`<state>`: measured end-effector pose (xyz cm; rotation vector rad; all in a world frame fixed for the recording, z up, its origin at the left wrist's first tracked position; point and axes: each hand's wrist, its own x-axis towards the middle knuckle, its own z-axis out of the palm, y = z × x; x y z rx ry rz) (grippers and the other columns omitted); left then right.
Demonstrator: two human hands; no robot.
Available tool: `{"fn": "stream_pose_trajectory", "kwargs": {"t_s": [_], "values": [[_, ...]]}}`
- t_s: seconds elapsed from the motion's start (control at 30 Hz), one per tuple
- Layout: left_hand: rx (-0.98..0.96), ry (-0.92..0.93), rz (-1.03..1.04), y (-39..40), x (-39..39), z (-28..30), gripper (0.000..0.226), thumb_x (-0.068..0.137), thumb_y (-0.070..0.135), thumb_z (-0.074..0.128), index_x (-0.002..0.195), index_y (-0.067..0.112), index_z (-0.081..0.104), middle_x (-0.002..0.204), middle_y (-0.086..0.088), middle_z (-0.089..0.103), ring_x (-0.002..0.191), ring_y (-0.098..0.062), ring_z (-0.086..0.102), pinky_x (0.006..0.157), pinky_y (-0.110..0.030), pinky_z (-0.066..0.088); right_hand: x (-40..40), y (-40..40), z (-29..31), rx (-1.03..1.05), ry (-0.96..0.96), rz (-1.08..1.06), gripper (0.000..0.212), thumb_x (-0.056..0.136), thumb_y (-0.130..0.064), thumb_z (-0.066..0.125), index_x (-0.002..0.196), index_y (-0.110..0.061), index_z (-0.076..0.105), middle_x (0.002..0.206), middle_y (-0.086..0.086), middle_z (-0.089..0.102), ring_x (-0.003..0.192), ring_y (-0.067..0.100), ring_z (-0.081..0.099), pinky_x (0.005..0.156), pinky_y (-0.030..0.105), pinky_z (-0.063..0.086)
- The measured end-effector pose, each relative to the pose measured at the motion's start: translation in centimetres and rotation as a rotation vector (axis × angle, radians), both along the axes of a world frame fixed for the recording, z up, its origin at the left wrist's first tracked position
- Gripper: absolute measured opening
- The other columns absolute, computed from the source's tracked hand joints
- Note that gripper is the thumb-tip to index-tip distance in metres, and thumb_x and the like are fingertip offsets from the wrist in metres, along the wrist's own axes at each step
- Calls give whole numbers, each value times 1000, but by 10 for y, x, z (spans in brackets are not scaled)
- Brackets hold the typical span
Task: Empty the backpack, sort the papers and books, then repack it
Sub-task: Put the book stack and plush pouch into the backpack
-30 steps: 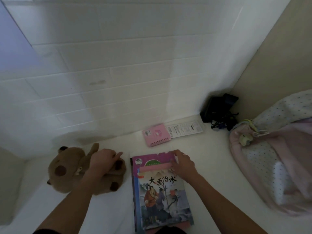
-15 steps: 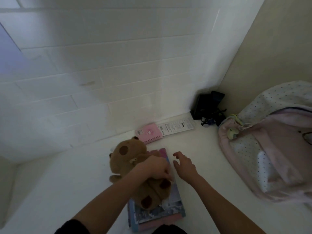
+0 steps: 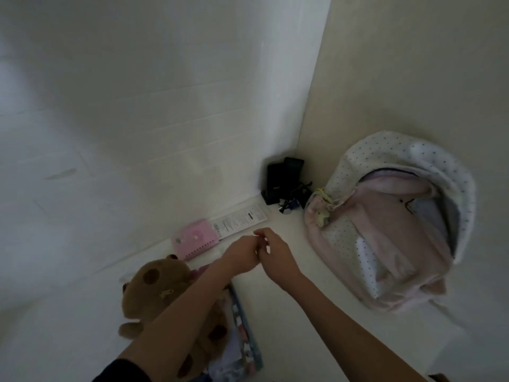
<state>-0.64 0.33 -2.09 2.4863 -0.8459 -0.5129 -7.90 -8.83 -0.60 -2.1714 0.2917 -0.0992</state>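
The pink and white dotted backpack (image 3: 385, 244) lies on the white table at the right, its top unzipped and gaping. A brown plush toy (image 3: 159, 285) lies on the stack of picture books (image 3: 243, 334) at the lower left, mostly under my left forearm. My left hand (image 3: 242, 255) and my right hand (image 3: 276, 257) hover side by side over the table between the books and the backpack, touching each other. Their fingers are loosely curled and hold nothing that I can see. A small pink notebook (image 3: 195, 238) lies by the wall.
A long white labelled package (image 3: 239, 220) lies beside the pink notebook against the tiled wall. Black devices with tangled cables (image 3: 283, 183) fill the corner, close to the backpack's top. A beige side wall rises behind the backpack.
My left hand carried the plush toy from the left onto the books, let it go and moved right. My right hand lifted off the books. The view swung toward the backpack.
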Motion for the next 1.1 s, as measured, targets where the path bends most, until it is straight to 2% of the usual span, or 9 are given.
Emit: {"fn": "stream_pose_trajectory", "kwargs": {"t_s": [0.17,0.3,0.43,0.6,0.67,0.73,0.87,0.93,1.1], "values": [[-310,104,24,-94,7,57,16,87,28,61,90,12,62,91,-5,65,83,-21,61,71,-28,47,-6,-114,94,-578,-335,-372,57,80,-10,57,133,-24,44,143,0,43,130,25,41,107,43,32],[-571,795,370,-186,-10,121,30,82,41,65,87,12,65,86,-4,65,74,-17,59,71,-28,50,-22,-212,145,-855,-95,-570,66,85,-14,52,144,-24,25,154,-1,25,142,26,17,112,48,17],[-478,959,246,-251,-37,140,37,78,40,70,100,10,66,100,-6,68,87,-22,65,77,-31,56,-25,-256,153,-1087,170,-587,75,80,-17,61,142,-22,20,143,9,36,132,34,28,100,49,33],[-826,1156,240,-284,-56,133,19,90,26,55,92,9,65,81,-6,65,80,-23,62,80,-37,54,-28,-263,158,-915,156,-519,50,85,-3,48,131,-15,32,117,12,55,105,33,56,76,38,44],[-936,1205,146,-269,-53,114,33,86,34,61,105,7,64,96,-10,63,87,-23,59,79,-34,48,-31,-262,163,-712,68,-464,38,82,-5,49,118,-14,38,99,12,57,88,33,57,67,32,38],[-862,1208,-68,-247,-45,90,57,83,39,66,126,4,52,121,-15,55,109,-29,53,93,-39,42,-33,-258,166,-522,-58,-448,24,77,-8,51,97,-16,41,82,9,55,73,29,53,60,30,37],[-677,955,-116,-207,-55,99,36,85,21,66,115,14,48,109,-9,54,100,-16,55,84,-22,43,-24,-228,162,-127,-336,-519,14,73,-8,53,78,-14,41,65,2,49,57,18,43,51,29,34],[-640,578,-47,-194,-54,126,36,89,9,57,121,23,47,105,3,56,98,-10,55,80,-19,45,-19,-210,164,106,-451,-599,14,71,-8,54,80,-12,44,65,0,48,58,15,43,50,31,37],[-690,-272,91,-161,-12,151,7,68,12,47,67,8,53,60,1,53,56,-8,47,55,-22,32,-14,-161,158,791,-701,-733,30,77,-25,65,104,-19,52,94,-1,63,84,16,65,80,39,57]]}}
